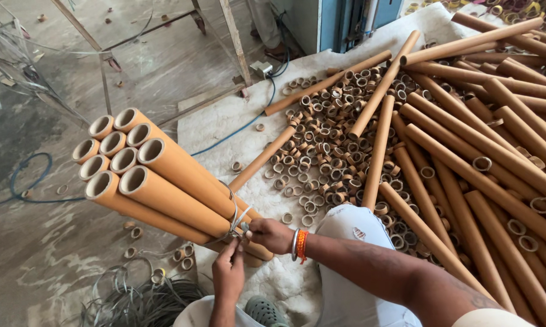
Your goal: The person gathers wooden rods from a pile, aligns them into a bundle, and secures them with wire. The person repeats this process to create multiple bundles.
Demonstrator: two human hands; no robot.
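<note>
Nine tubes (158, 181): orange-brown cardboard, open round ends facing up-left, bunched as one bundle, raised at a slant above the floor, lower ends near the knees.
Strap (233, 212): pale thin band, looped round the bundle close to its lower end, loose tails sticking up.
Left hand (228, 274): under the bundle, fingers pinched on the strap ends at the knot.
Right hand (270, 234): clenched on the strap beside the left hand, knuckles against the tubes; silver and orange bangles (299, 244) on the wrist.
Far left, floor (55, 254): grey, stained concrete, scattered with single rings; blue cable (25, 175) in a loop.
Lower left: heap of spare strapping (140, 300), grey and tangled, just beside the knee.
Upper left: slanted metal frame legs (97, 57), clear sheeting partly over them.
Centre: off-white mat (224, 121), spread on the floor under the stock.
Centre, on mat: short cut cardboard rings (327, 151), many, heaped loosely, same brown as the tubes.
Centre top: small grey box (261, 68) with blue lead, at the foot of a blue machine cabinet (351, 21).
Right: long loose tubes (485, 151), dozens, lying crossed and side by side over the rings, filling the right half.
Top right corner: yellowish rings (515, 9), small pile, detail unclear.
Bottom centre: knee in pale patterned trousers (351, 230); green sandal (264, 312) below.
Labels, signs: none legible on any tube.
</note>
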